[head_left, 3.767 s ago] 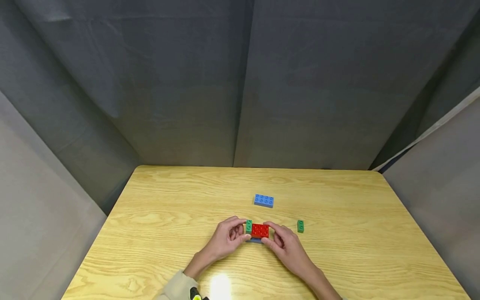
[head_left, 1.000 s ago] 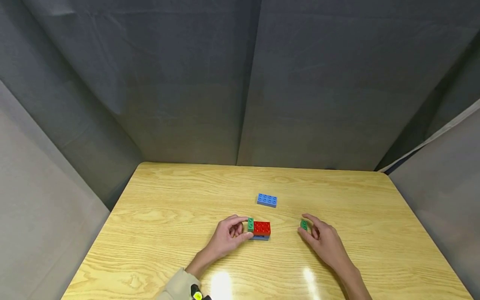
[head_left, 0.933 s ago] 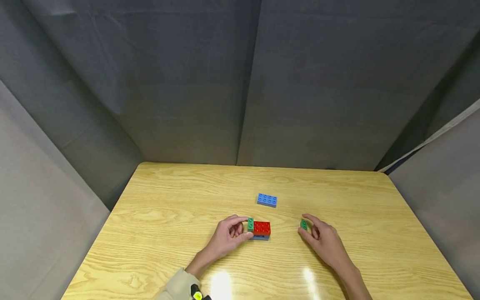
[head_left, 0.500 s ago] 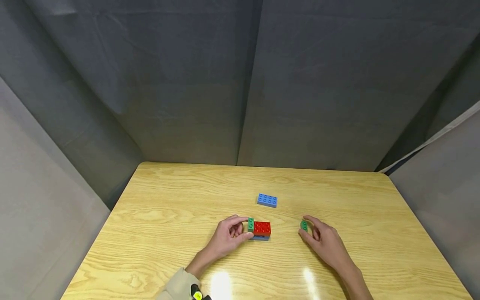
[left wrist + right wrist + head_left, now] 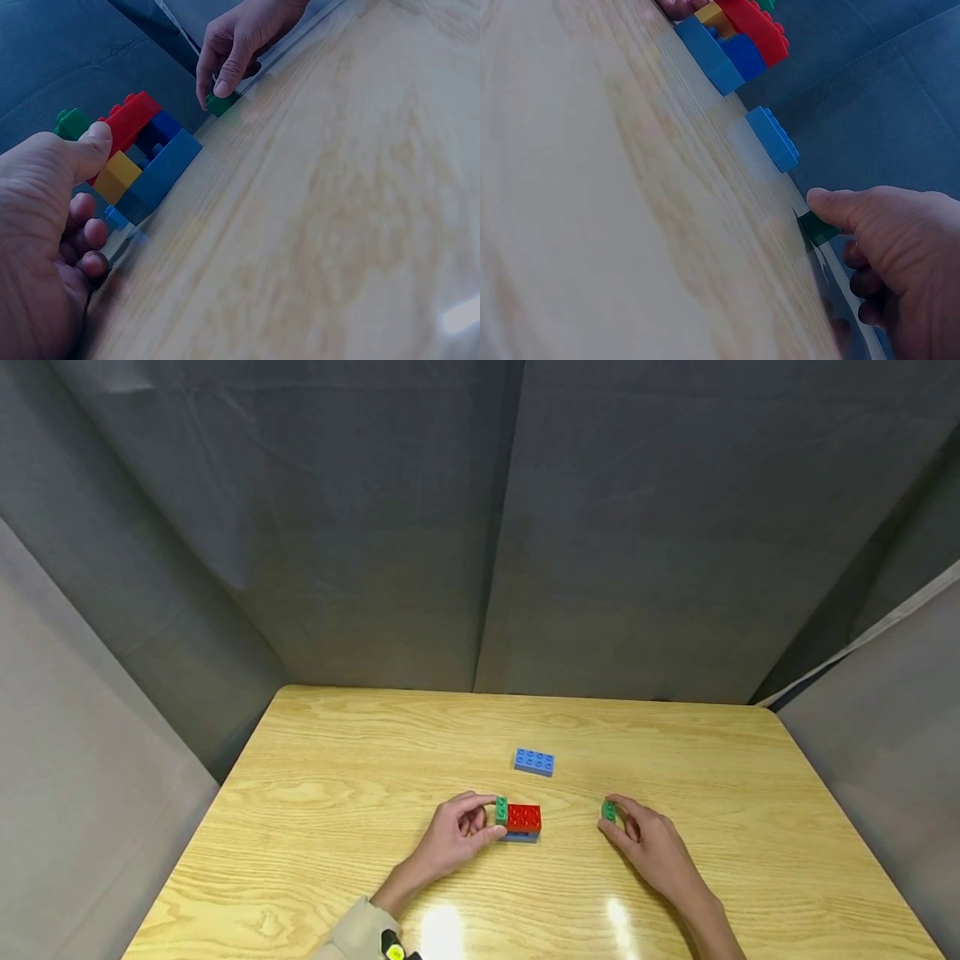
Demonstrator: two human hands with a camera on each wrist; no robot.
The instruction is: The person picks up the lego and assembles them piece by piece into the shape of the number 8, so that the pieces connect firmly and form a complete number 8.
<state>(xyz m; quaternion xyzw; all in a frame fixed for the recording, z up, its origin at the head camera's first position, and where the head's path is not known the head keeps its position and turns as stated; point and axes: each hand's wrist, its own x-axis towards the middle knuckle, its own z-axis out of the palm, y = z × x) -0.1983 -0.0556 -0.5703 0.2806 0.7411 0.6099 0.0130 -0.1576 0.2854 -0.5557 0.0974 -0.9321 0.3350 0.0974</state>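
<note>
My left hand (image 5: 446,839) holds the left end of a stack of toy building bricks between thumb and forefinger. In the left wrist view the stack has a light blue base brick (image 5: 166,169). A yellow brick (image 5: 118,176) and a dark blue brick (image 5: 158,129) sit above it with a gap between. A red brick (image 5: 140,110) bridges them, topped at its left end by a green brick (image 5: 501,810). Off to the right, my right hand (image 5: 656,852) pinches a small two-stud green brick (image 5: 608,812), low at the wooden surface, its thumb against the near side.
A loose blue brick (image 5: 534,762) with several studs lies farther back on the wooden table (image 5: 375,727), between the two hands. Dark grey curtains (image 5: 360,527) hang behind the table's far edge, and paler cloth panels (image 5: 82,735) flank it.
My right hand has left the stack and moved right to the small green brick, its fingers drawing in slightly on it over the last second. The left hand stays on the stack.
</note>
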